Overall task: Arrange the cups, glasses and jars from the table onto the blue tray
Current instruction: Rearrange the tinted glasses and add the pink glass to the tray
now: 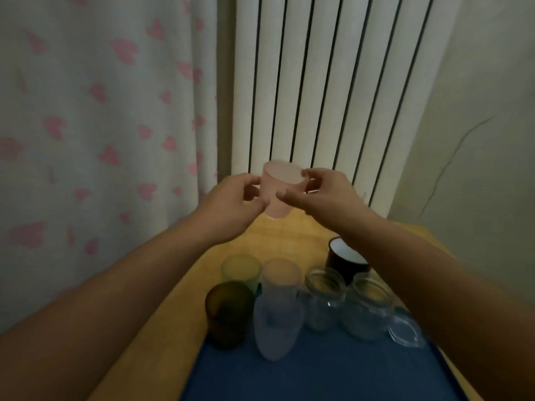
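A frosted pink cup [279, 188] hangs in the air above the far end of the wooden table [289, 241]. My left hand [231, 198] grips its left side and my right hand [321, 192] grips its right side near the rim. Below, the blue tray [318, 371] holds a dark green glass [228, 314], a frosted lilac glass [278, 325], two clear jars [324, 299] [366, 308] and a clear glass piece [405, 331] under my right forearm. A pale green cup [240, 269], a pale pink glass [280, 274] and a black mug [344, 259] stand at the tray's far edge.
A white ribbed radiator [333, 82] rises behind the table. A curtain with pink hearts [101, 111] hangs on the left. A plain wall [477, 140] closes the right side. Bare wood shows beyond the cups.
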